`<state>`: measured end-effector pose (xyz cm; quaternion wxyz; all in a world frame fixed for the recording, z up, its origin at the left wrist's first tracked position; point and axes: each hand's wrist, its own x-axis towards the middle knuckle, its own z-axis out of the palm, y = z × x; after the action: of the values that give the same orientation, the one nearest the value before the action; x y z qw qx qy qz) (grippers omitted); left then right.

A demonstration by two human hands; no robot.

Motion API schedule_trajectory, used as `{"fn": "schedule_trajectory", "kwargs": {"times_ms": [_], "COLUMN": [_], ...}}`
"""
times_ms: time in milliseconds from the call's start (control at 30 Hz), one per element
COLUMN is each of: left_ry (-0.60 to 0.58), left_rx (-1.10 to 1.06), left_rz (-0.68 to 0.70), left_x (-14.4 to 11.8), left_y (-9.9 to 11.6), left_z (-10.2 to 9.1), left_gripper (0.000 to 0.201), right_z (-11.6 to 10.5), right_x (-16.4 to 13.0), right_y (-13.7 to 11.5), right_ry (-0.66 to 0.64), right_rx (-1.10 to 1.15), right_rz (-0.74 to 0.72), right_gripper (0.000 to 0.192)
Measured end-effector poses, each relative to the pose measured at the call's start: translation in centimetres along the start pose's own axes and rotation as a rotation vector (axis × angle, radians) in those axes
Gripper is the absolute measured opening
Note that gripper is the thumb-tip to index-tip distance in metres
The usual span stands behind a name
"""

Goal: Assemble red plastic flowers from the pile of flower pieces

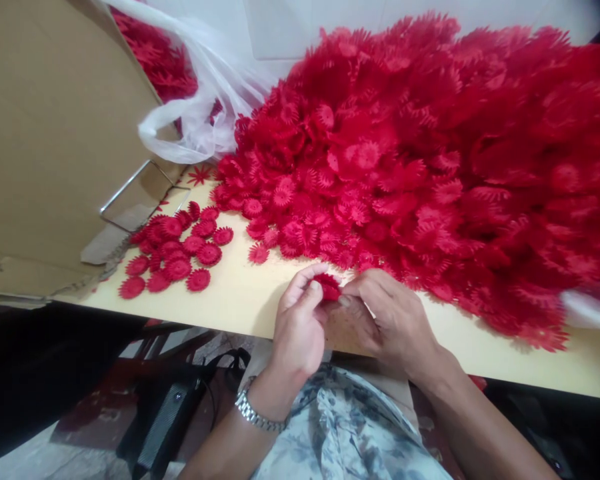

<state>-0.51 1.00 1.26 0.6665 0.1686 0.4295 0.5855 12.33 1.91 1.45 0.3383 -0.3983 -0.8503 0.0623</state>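
Red, the flower (329,287) sits pinched between thumb and fingers of the left hand (300,327), above the table (247,297); fingertips of the right hand (400,320) meet its three-o'clock edge, though whether they grip it I cannot tell. From it, a heap (380,173) lies at one o'clock, a cluster (177,268) at nine, a carton (55,147) at ten.

Deep red, round flower-like piece with a fringed edge (329,287), small, material looks soft. Held between left grip (300,320) and right grip (393,317), over the pale yellow desk (243,297), near its front edge. Sits tilted, narrow teeth showing along the upper rim. Left thumb presses its left side; right thumb and fingertips pinch at its right edge. Lower left part covered by fingers; centre too blurred to read.
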Motion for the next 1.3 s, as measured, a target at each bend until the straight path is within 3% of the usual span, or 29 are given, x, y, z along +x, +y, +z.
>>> {"fn": "schedule_trajectory", "kwargs": {"times_ms": [67, 200, 300, 400, 467, 567, 667, 767, 833, 933, 1100, 1200, 1300], "left_ry": [0.078, 0.119, 0.134, 0.096, 0.068, 0.065, 0.061, -0.007, -0.051, -0.074, -0.184, -0.148, -0.05], "left_rx": [0.0, -0.016, -0.06, -0.078, -0.073, -0.029, 0.068, 0.151, 0.272, 0.535, 0.788, 0.783, 0.586], "left_rz": [0.003, 0.097, 0.191, 0.205, 0.204, 0.23, 0.236, 0.274, 0.34, 0.397, 0.318, 0.287, 0.178], "left_x": [0.1, 0.5, 1.0, 1.1, 0.9, 0.4, 0.1, 0.1, 0.3, 0.2, -0.4, -0.2, 0.1], "left_y": [0.0, 0.2, 0.4, 0.5, 0.3, -0.3, -1.1, -1.6, -1.6, -1.1, -0.3, -0.5, -0.9], "left_z": [0.1, 0.1, -0.5, -1.0, -1.0, -0.5, -0.1, -0.5, -1.1, -1.9, -1.9, -1.9, -2.0], "left_gripper": [0.023, 0.019, 0.016, 0.015, 0.012, 0.01, 0.014, 0.019, 0.022, 0.032, 0.04, 0.037, 0.029], "right_z": [0.2, -0.3, -1.3, -2.1, -2.2, -1.3, 0.3, 1.2, 1.1, 0.4, -0.2, -0.1, 0.0], "right_x": [-0.4, -1.1, -1.3, -1.1, -0.8, -0.4, 0.0, 0.3, 0.5, 0.6, 0.7, 0.9, 0.7], "right_y": [-0.4, -1.1, -0.3, 1.6, 2.6, 1.9, -0.2, -1.2, -0.8, 0.1, 0.1, -0.2, -0.2], "right_ry": [0.0, 0.044, 0.124, 0.161, 0.153, 0.095, -0.034, -0.053, -0.034, -0.137, -0.352, -0.417, -0.298], "right_rx": [-0.052, -0.039, -0.046, -0.268, -0.368, -0.148, 0.216, 0.346, 0.326, 0.181, -0.044, -0.096, -0.063], "right_rz": [-0.072, -0.105, -0.004, 0.135, 0.212, 0.306, 0.348, 0.378, 0.4, 0.363, 0.248, 0.224, 0.259], "right_gripper": [0.016, 0.015, 0.012, 0.011, 0.02, 0.03, 0.018, 0.011, 0.014, 0.017, 0.02, 0.018, 0.018]}}
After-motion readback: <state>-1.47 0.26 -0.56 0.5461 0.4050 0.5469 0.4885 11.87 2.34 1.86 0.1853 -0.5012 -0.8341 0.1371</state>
